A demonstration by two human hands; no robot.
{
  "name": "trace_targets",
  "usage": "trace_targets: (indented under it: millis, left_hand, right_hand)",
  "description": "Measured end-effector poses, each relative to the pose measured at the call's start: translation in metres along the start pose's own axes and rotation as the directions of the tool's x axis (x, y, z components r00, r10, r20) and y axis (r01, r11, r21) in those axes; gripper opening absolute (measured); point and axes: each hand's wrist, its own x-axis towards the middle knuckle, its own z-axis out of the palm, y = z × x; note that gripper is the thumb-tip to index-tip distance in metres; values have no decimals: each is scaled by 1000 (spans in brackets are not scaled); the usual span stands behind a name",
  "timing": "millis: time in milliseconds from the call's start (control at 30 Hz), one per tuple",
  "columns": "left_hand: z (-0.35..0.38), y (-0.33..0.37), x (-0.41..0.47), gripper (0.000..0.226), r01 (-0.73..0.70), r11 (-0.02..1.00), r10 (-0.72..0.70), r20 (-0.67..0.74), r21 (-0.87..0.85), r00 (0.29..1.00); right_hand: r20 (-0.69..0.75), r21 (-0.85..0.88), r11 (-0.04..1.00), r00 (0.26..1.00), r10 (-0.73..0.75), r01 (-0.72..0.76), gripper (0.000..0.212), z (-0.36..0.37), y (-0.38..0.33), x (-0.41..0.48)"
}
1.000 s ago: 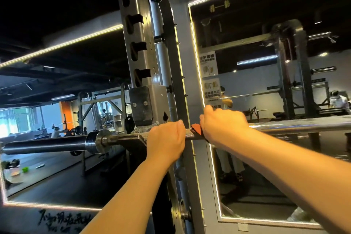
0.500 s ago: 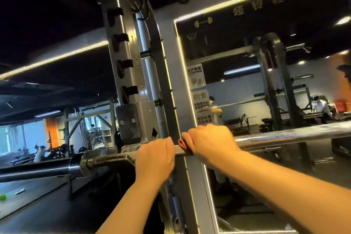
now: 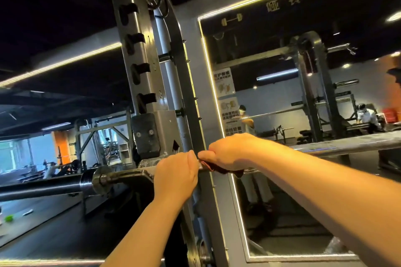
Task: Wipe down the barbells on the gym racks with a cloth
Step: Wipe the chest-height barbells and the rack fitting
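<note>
right hand (image 3: 230, 150) — clenched around a dark red cloth (image 3: 219, 168) on the barbell (image 3: 347, 144) | left hand (image 3: 175, 176) — fist gripping the bar bare, touching the right hand at its 9 o'clock | barbell lies across the rack upright (image 3: 145, 67), sleeve running out toward 9 o'clock

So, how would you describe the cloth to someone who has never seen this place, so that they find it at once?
Start at the tall grey rack post with the dark slots, and go down to the steel barbell that crosses it. Two hands grip that bar side by side just right of the post. The cloth is the small dark reddish piece that hangs out under the right hand, the only soft thing among the metal.
</note>
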Motion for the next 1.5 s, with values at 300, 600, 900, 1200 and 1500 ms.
trace_targets:
  millis: [300,600,900,1200,1500]
  left_hand:
    - [-6,6,-4,14,12,999,-13,47,37,999]
    - [-10,6,-3,17,10,999,-13,87,31,996]
    - [-5,6,-3,14,12,999,-16,76,47,997]
    - [-20,28,23,15,-22,999,15,264,24,964]
    - [-14,48,14,20,-27,996,18,110,83,994]
  right_hand:
    - [-434,-342,940,886,-163,6,46,68,10,-42]
    - [51,130,971,979,197,-202,30,5,19,-2]
    - [-551,-419,908,792,-262,9,55,77,43,-67]
    - [-48,-205,975,996,80,-88,34,3,29,-30]
    - [-604,-363,929,777,-180,-67,45,78,42,-60]
